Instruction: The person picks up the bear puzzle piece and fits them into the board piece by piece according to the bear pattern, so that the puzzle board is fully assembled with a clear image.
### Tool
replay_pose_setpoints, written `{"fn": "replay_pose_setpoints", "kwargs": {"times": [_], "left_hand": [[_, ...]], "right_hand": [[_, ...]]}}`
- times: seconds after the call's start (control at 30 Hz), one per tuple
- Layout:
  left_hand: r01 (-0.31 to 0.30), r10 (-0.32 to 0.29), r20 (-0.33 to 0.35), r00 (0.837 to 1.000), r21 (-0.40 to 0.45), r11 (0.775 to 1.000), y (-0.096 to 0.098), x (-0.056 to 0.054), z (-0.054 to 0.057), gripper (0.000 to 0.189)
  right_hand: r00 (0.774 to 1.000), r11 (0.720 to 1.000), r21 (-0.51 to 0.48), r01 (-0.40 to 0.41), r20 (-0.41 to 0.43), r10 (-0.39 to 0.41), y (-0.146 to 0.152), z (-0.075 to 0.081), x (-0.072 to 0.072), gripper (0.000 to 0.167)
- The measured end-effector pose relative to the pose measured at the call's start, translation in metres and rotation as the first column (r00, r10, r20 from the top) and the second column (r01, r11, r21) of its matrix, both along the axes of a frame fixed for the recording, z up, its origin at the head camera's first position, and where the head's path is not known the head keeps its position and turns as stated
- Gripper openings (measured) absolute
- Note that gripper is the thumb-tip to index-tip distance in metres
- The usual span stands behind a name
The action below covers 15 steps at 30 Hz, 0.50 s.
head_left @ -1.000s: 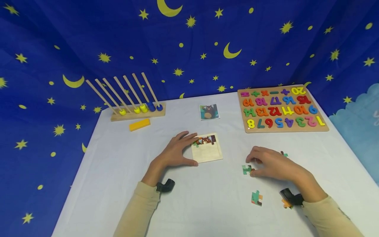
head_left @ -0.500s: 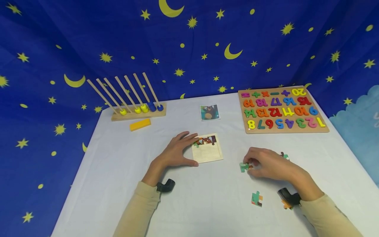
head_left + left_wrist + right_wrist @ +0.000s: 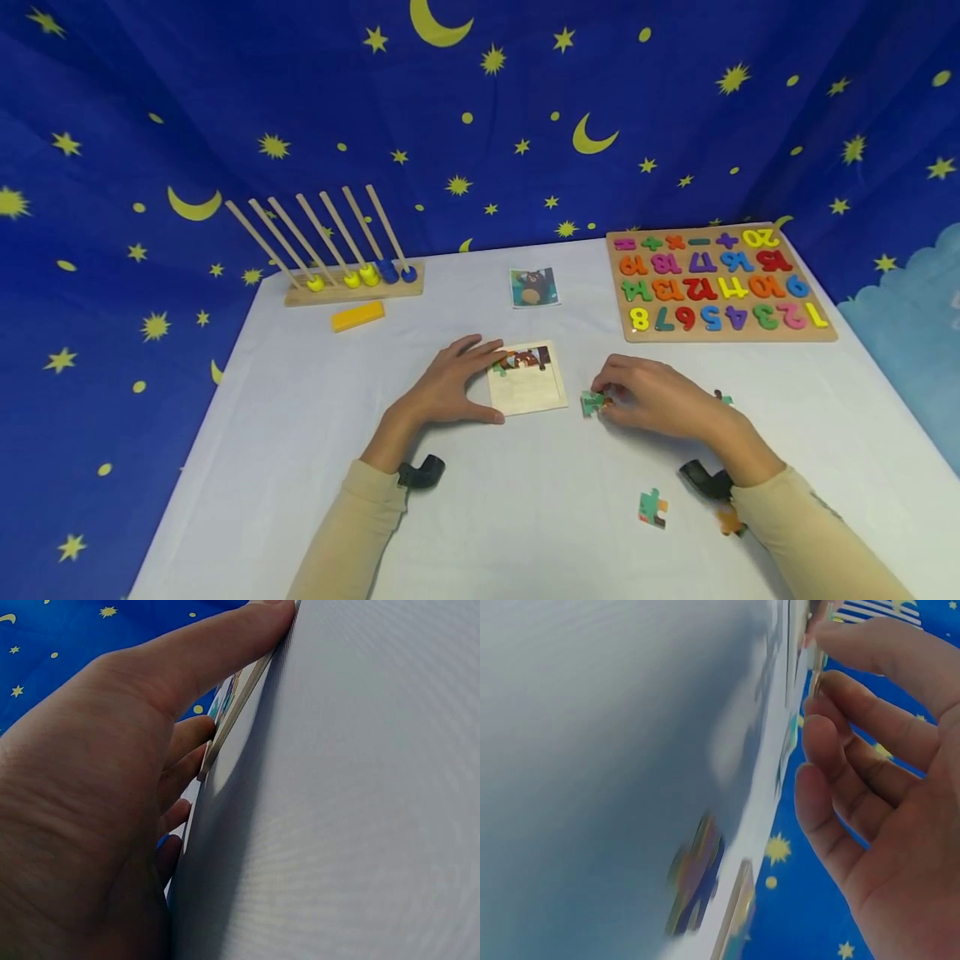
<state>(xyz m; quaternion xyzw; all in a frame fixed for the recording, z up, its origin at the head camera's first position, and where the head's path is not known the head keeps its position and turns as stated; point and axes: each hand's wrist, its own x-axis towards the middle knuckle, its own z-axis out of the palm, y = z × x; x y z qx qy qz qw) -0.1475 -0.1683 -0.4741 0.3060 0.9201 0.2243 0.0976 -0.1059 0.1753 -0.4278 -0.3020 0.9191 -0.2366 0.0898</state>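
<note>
A square wooden puzzle board (image 3: 528, 393) lies on the white table, with puzzle pieces showing part of a brown bear along its far edge. At its left side rests my left hand (image 3: 447, 385), fingers spread, index finger over the far left corner and thumb along the near left one. Between thumb and fingertips my right hand (image 3: 656, 398) pinches a green and brown puzzle piece (image 3: 591, 404), just right of the board. The right wrist view shows that piece edge-on (image 3: 817, 673), partly hidden by the fingertips.
Loose puzzle pieces lie around the right arm: a green one (image 3: 652, 508), an orange one (image 3: 729, 521) partly under the wrist, another (image 3: 722, 397) behind the hand. Behind stand a bear picture card (image 3: 534, 288), a number board (image 3: 723, 327), a peg abacus (image 3: 352, 290) and a yellow block (image 3: 357, 316).
My right hand has carried the pinched puzzle piece leftward and slightly away from me, closer to the board. The left hand stays in place at the board's side.
</note>
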Motion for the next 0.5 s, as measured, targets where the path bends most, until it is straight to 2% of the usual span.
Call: {"fn": "replay_pose_setpoints", "kwargs": {"times": [0.2, 0.5], "left_hand": [[0.002, -0.002, -0.006, 1.0, 0.006, 1.0, 0.0, -0.002, 0.002, 0.103], [0.007, -0.007, 0.0, 1.0, -0.008, 1.0, 0.0, 0.0, 0.002, 0.102]], "right_hand": [[0.999, 0.999, -0.032, -0.04, -0.022, 0.039, -0.018, 0.001, -0.012, 0.023], [0.997, 0.995, -0.049, -0.082, 0.001, 0.082, -0.045, -0.007, -0.026, 0.023]]}}
